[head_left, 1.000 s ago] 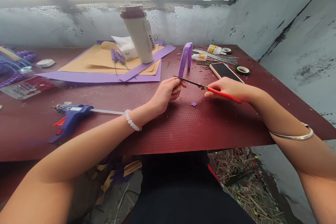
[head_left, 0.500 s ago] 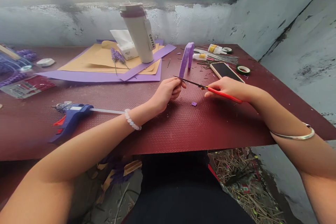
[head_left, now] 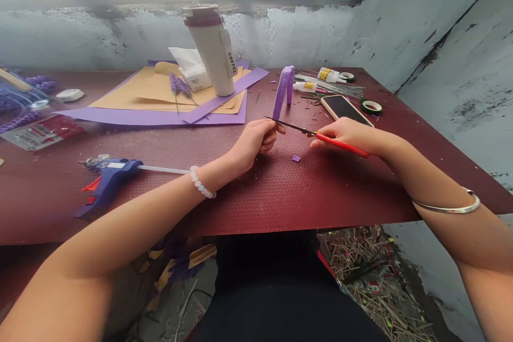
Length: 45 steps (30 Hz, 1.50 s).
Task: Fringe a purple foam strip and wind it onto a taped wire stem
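Observation:
In my right hand [head_left: 342,133] is a pair of scissors [head_left: 340,144] with red handles, the dark blades pointing left. My left hand [head_left: 260,136] pinches the near end of a purple paper strip [head_left: 281,93], which rises from the fingers and bends over in a narrow arch. The scissor blades lie across the strip's lower end, right at my left fingertips. A small purple scrap [head_left: 296,158] rests on the table just below the hands. How far the blades are apart is hard to make out.
A blue glue gun [head_left: 108,184] lies left of my left forearm. Behind are brown and purple paper sheets [head_left: 128,93], a coffee cup [head_left: 210,51] and a tissue pack [head_left: 196,76]. To the right are a phone [head_left: 340,109], green tape [head_left: 371,107], glue bottles [head_left: 331,75] and thin wires [head_left: 344,88].
The arched top of the purple strip has shifted slightly left. Both hands and the scissors stay almost in the same place.

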Tool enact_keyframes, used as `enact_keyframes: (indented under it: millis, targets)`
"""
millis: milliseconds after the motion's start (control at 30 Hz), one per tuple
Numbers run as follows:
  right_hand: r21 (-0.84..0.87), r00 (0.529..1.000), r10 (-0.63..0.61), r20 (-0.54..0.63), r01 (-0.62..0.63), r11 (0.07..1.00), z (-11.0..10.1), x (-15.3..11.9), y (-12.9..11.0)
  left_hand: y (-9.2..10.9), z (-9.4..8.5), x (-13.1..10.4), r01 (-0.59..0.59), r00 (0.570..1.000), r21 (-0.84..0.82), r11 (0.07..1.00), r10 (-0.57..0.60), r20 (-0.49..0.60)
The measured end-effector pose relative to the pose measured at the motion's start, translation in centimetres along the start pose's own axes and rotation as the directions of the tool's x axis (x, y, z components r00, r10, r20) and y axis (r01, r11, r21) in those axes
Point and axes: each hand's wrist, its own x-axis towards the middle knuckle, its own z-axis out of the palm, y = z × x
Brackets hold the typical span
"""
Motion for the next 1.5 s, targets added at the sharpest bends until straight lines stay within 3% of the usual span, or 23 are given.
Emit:
enact_keyframes:
  millis: [133, 200, 300, 367, 500, 800, 1033, 1333, 1500]
  targets:
    - [0.018, 1.0, 0.029, 0.009, -0.029, 0.999, -0.1, 0.0, 0.2, 0.1, -0.2, 0.1, 0.02, 0.999, 0.044, 0.999, -0.019, -0.033]
    - [0.031, 0.999, 0.04, 0.003, -0.04, 0.999, -0.1, 0.0, 0.4, 0.5, -0.4, 0.3, 0.01, 0.986, 0.057, 0.998, 0.0, -0.165]
    - [0.05, 0.999, 0.034, 0.01, -0.034, 0.998, -0.2, 0.0, 0.6, 1.5, -1.0, 0.7, -0.062, 0.933, 0.124, 0.99, 0.102, -0.346]
    - [0.059, 0.999, 0.03, 0.03, -0.031, 0.998, -0.2, -0.1, 0.7, 2.3, -1.5, 1.1, -0.102, 0.942, 0.253, 0.962, 0.175, -0.285]
    - [0.064, 0.997, 0.017, 0.07, -0.021, 0.998, -0.2, -0.2, 0.6, 3.3, -2.3, 1.5, -0.133, 0.98, 0.443, 0.886, 0.183, -0.072]
    - [0.063, 0.987, -0.018, 0.159, 0.009, 0.998, -0.3, -0.6, 0.6, 3.0, -2.9, 1.6, -0.233, 0.972, 0.544, 0.806, 0.182, 0.147]
    - [0.116, 0.976, -0.043, 0.214, 0.019, 0.993, -0.4, -1.1, 0.5, 3.5, -2.6, 1.3, -0.227, 0.966, 0.589, 0.775, 0.103, 0.238]
    - [0.107, 0.978, -0.024, 0.205, 0.002, 0.994, -0.4, -1.1, 0.3, 3.6, -2.5, 1.2, -0.208, 0.975, 0.623, 0.754, 0.111, 0.191]
    - [0.108, 0.977, -0.05, 0.205, 0.029, 0.994, -0.4, -1.1, 0.5, 3.9, -2.5, 1.0, -0.182, 0.975, 0.702, 0.689, 0.036, 0.217]
